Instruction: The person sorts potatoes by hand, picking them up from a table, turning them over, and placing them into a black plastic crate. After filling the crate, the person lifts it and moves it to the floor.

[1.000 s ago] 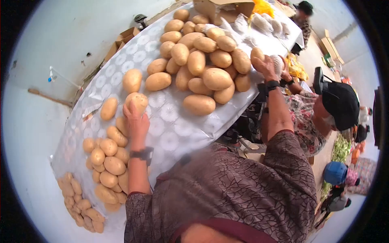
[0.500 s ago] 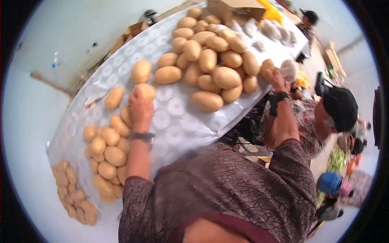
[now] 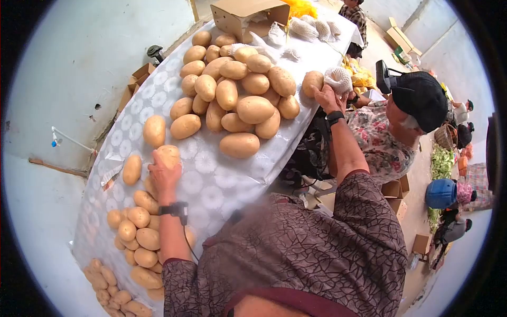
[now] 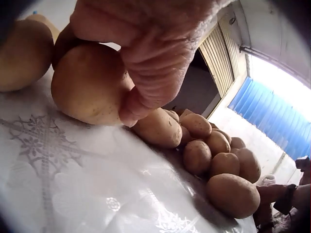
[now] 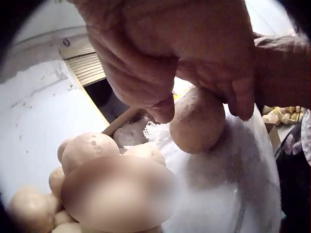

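Note:
The left hand [image 3: 165,175] grips a potato [image 3: 168,156] on the patterned cloth, beside another potato [image 3: 154,131]. In the left wrist view its thumb and fingers lie on either side of that potato [image 4: 90,85]. Across the table, near its right edge, the right hand [image 3: 330,100] holds a potato [image 3: 313,83]; the right wrist view shows this potato [image 5: 198,121] between thumb and fingers, just over or on the cloth. A white net-sleeved item [image 3: 338,80] touches the right hand's far side, by another person's hand.
A large potato heap [image 3: 227,95] lies between the hands. Smaller potatoes [image 3: 140,216] are piled at the left, with more [image 3: 111,288] at the near left corner. A cardboard box [image 3: 248,16] and net sleeves [image 3: 311,27] stand at the far end. A person in a black cap [image 3: 417,98] sits at the right.
The head view has shifted, so the table scene sits lower and further left. The left hand still grips its potato near the same neighbour; the right hand still holds one at the table edge.

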Demonstrator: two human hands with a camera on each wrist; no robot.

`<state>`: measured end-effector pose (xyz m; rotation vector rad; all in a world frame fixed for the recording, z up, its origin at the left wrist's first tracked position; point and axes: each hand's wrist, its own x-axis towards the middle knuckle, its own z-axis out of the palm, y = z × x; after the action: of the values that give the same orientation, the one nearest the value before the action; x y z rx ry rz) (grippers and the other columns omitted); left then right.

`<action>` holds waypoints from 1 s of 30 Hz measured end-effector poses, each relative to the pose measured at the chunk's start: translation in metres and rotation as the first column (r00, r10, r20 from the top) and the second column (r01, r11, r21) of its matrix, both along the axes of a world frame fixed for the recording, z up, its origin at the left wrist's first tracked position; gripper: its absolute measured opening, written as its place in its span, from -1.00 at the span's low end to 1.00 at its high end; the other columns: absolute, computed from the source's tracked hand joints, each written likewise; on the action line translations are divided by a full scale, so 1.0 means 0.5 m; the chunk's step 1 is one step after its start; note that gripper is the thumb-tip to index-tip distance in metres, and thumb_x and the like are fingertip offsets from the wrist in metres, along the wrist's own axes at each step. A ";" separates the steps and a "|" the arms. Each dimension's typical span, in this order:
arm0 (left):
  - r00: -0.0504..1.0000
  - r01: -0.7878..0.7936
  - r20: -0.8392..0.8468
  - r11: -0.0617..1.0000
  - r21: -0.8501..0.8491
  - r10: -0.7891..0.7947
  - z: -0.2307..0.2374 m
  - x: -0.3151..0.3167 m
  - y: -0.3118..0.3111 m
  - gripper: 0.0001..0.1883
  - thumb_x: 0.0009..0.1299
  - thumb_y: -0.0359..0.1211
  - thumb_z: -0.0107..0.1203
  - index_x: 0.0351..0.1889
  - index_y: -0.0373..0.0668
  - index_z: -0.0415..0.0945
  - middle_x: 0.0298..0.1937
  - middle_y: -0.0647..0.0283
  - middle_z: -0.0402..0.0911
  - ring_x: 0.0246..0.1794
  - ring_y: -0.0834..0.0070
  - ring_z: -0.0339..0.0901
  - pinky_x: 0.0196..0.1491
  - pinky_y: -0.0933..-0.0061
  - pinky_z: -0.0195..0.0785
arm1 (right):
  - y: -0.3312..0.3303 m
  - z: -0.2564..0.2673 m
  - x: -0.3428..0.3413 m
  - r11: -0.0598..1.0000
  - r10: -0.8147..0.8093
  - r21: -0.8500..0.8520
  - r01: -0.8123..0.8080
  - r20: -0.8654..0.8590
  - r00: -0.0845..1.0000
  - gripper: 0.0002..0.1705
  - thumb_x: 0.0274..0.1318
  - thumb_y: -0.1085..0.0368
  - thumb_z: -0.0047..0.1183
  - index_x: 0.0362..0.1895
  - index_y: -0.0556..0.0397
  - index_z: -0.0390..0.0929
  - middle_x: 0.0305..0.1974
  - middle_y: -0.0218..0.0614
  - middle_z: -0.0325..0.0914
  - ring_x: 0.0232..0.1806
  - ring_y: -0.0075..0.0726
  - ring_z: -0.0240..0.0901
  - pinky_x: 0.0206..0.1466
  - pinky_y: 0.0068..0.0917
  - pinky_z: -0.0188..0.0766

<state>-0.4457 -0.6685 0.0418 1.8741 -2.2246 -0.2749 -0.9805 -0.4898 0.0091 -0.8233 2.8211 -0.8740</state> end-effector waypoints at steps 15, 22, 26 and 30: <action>0.994 0.059 0.091 0.998 0.028 -0.061 -0.006 -0.008 0.024 0.02 0.05 -0.19 0.34 0.42 -0.17 -0.07 0.05 -0.29 0.34 -0.01 -0.17 0.41 0.05 0.03 0.36 | -0.072 0.007 -0.010 0.912 0.232 -0.389 -0.129 0.231 0.945 -0.47 0.05 0.24 0.10 0.11 0.18 0.33 -0.16 -0.09 0.54 -0.10 -0.18 0.45 -0.01 -0.34 0.40; 0.970 -0.069 -0.225 0.989 0.132 0.097 -0.023 0.020 0.007 0.01 0.03 -0.13 0.35 0.39 -0.19 -0.01 0.06 -0.22 0.41 0.03 -0.12 0.44 0.07 0.07 0.36 | -0.067 -0.056 -0.055 0.908 0.250 -0.373 -0.189 0.123 0.960 -0.50 0.17 0.10 0.10 0.02 0.21 0.31 -0.18 -0.05 0.53 -0.13 -0.13 0.46 -0.02 -0.25 0.39; 0.699 -0.054 -0.684 0.969 0.240 0.208 -0.087 0.055 -0.010 -0.18 0.14 -0.14 0.31 0.30 -0.26 0.16 0.07 -0.06 0.50 0.06 0.05 0.49 0.12 0.12 0.36 | -0.054 -0.024 -0.033 0.967 0.205 -0.157 -0.201 0.010 0.979 -0.35 0.16 0.02 0.08 0.13 0.28 0.26 -0.13 0.17 0.55 -0.04 0.14 0.50 0.03 -0.19 0.39; 0.078 0.299 -0.854 0.805 0.512 0.514 -0.041 0.071 0.043 -0.33 0.26 -0.20 0.25 0.26 -0.25 0.23 0.13 0.04 0.48 0.11 0.13 0.46 0.14 0.07 0.36 | -0.034 0.019 0.002 0.983 0.177 -0.029 -0.182 -0.126 0.976 -0.22 0.16 -0.05 0.06 0.18 0.40 0.22 -0.12 0.29 0.53 -0.02 0.21 0.50 0.01 -0.20 0.41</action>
<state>-0.4101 -0.6468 0.0213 1.1578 -0.8944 -1.8014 -0.9797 -0.5066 0.0188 -1.1557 2.7819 -0.8837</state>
